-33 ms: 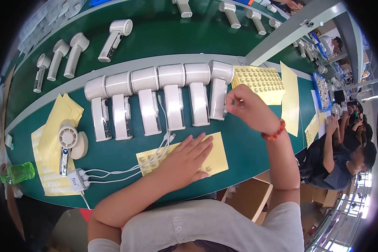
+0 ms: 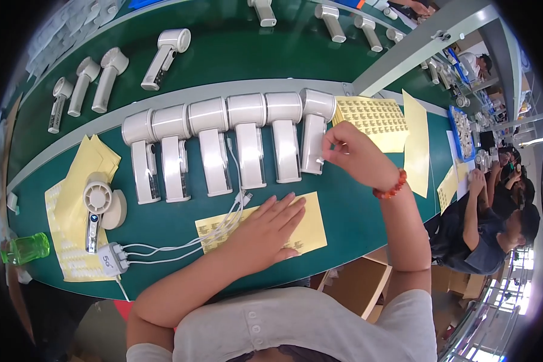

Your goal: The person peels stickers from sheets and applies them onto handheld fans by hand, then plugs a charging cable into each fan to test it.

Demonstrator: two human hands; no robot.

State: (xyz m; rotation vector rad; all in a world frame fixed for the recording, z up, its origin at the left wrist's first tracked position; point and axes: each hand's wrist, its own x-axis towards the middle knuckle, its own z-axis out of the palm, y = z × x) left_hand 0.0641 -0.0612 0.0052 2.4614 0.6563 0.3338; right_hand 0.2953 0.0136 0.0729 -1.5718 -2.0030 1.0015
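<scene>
My left hand [image 2: 268, 227] lies flat with fingers spread on a yellow sticker sheet [image 2: 312, 218], partly covering its print. White charging cables [image 2: 181, 246] run across the sheet's left part beside it. My right hand [image 2: 359, 154] is closed in a pinch at the lower handle of the rightmost handheld fan [image 2: 314, 136]. Whatever its fingertips hold, if anything, is too small to make out. Several more white handheld fans [image 2: 246, 142] lie in a row to the left, heads away from me. One cable end rests by the middle fans.
At the left, a fan on a round base [image 2: 98, 199] stands on yellow sheets, near a white charger block [image 2: 111, 259] and a green cup [image 2: 27, 248]. A yellow sticker stack [image 2: 377, 120] lies right of the row. More fans [image 2: 166, 57] lie on the green surface beyond the rail.
</scene>
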